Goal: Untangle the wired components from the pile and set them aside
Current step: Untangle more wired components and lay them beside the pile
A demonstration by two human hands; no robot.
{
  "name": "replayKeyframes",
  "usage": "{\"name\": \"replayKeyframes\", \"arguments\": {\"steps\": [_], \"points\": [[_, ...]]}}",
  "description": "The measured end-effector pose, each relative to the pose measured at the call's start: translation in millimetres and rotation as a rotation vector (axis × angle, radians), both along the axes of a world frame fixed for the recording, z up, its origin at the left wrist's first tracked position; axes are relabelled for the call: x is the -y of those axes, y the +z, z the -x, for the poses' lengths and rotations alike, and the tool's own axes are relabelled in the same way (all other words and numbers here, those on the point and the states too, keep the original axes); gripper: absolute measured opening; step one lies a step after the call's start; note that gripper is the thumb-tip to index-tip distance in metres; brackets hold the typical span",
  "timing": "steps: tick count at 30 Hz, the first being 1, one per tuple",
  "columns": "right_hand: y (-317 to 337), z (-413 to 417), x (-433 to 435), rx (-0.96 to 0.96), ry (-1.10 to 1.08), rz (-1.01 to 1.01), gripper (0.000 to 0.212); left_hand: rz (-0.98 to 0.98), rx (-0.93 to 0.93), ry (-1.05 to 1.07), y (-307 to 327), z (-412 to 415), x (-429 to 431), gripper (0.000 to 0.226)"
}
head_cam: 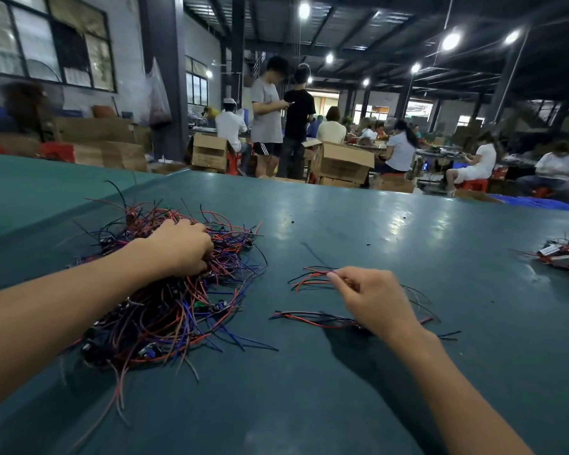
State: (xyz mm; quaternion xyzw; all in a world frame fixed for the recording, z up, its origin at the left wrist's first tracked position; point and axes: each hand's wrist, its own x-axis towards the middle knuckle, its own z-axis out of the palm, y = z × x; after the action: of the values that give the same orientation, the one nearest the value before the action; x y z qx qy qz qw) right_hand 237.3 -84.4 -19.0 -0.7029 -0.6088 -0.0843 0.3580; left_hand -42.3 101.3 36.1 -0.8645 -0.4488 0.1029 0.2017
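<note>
On the table [358, 224], the pile of wired components [165, 310] lies at the left, with the left hand [181, 244] on its far part, fingers curled into the wires. To its right and apart from it, 2 loose components lie one behind the other: the right hand [375, 300] pinches the farther component [309, 277] and overlaps the nearer component [309, 318]. A small heap [565, 254] sits at the table's far right edge, and cardboard boxes [342, 162] stand behind the table.

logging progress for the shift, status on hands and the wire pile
Left hand gripping into the tangled pile. Right hand pinching one wired component, clear of the pile. Another component lies set aside by the right wrist. Nothing blocking.
</note>
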Motion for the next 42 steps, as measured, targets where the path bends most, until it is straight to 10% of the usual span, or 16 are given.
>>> {"name": "replayKeyframes", "arguments": {"steps": [17, 29, 36, 42], "points": [[-17, 16, -8, -0.015, 0.099, 0.055, 0.015, -0.106, 0.349, -0.470, 53, -14, 37, 0.026], [-7, 40, -9, -0.608, 0.350, -0.069, 0.014, -0.282, 0.760, -0.660, 96, -24, 71, 0.033], [17, 46, -5, -1.216, 0.650, -0.181, 0.036, 0.397, 1.568, -0.670, 69, -49, 96, 0.026], [20, 52, 2, -1.404, 0.769, 0.075, 0.061, 1.002, 1.801, -0.462, 13, -79, 85, 0.031]]}}
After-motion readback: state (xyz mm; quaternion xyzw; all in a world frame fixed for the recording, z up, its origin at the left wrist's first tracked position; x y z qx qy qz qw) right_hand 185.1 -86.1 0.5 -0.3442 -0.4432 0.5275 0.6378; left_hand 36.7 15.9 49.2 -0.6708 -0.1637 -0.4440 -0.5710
